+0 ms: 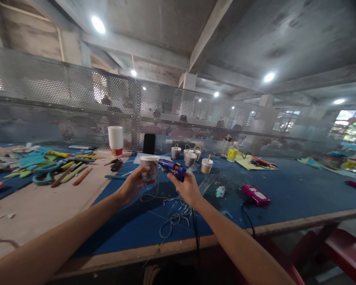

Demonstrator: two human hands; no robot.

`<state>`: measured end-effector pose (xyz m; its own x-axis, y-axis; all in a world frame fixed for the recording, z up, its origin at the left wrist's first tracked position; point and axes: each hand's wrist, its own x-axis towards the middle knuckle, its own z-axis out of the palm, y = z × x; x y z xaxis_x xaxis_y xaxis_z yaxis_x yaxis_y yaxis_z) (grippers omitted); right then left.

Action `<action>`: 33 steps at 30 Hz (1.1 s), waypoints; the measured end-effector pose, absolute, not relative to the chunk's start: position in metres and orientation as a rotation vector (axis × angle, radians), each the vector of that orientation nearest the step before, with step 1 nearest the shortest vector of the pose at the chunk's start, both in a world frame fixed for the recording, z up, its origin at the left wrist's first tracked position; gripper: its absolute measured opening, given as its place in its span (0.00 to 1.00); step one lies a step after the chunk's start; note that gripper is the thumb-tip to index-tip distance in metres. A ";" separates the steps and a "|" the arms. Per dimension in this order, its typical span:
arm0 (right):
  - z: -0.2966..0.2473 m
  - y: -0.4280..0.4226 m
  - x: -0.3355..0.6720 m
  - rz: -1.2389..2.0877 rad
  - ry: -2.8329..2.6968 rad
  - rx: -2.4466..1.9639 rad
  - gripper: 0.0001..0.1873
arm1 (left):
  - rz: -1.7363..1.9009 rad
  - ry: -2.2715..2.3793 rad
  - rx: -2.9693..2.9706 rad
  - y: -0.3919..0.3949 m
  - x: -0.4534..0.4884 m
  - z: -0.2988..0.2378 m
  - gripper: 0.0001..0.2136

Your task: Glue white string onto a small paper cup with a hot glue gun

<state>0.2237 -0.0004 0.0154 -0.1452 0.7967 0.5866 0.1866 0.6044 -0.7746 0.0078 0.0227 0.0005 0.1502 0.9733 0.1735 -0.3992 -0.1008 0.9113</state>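
Observation:
My left hand (134, 183) is wrapped round a small paper cup (150, 171) with a pale rim and a greyish wall, held above the table. In my right hand (189, 189) is a blue hot glue gun (172, 166), its nozzle pointing left at the cup's upper side. Whether the nozzle touches the cup I cannot tell. A dark cord hangs below the right hand. Behind the glue gun stand several small cups (190, 159) with cord handles, and a cup with a stick (207, 166) in it. Grey cord (174, 225) lies in loops beneath my hands.
A stack of white paper cups (115, 137) stands at the back left, near scissors (47, 173) and modelling tools (82, 176). To the right are a magenta device (256, 195), a yellow-labelled bottle (233, 152) and yellow paper (249, 163). A perforated metal screen (77, 91) runs behind the table.

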 end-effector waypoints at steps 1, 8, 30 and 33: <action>0.014 0.001 0.224 0.634 -1.680 -0.825 0.19 | 1.332 0.717 1.099 0.022 0.008 0.001 0.16; 0.007 0.008 0.225 0.526 -1.783 -0.827 0.18 | 1.359 0.787 1.156 0.016 0.013 0.006 0.18; -0.003 0.015 0.225 0.344 -1.822 -0.839 0.17 | 1.367 0.807 1.191 0.016 0.014 0.005 0.17; -0.003 0.015 0.225 0.392 -1.819 -0.841 0.17 | 1.367 0.815 1.189 0.016 0.015 0.005 0.16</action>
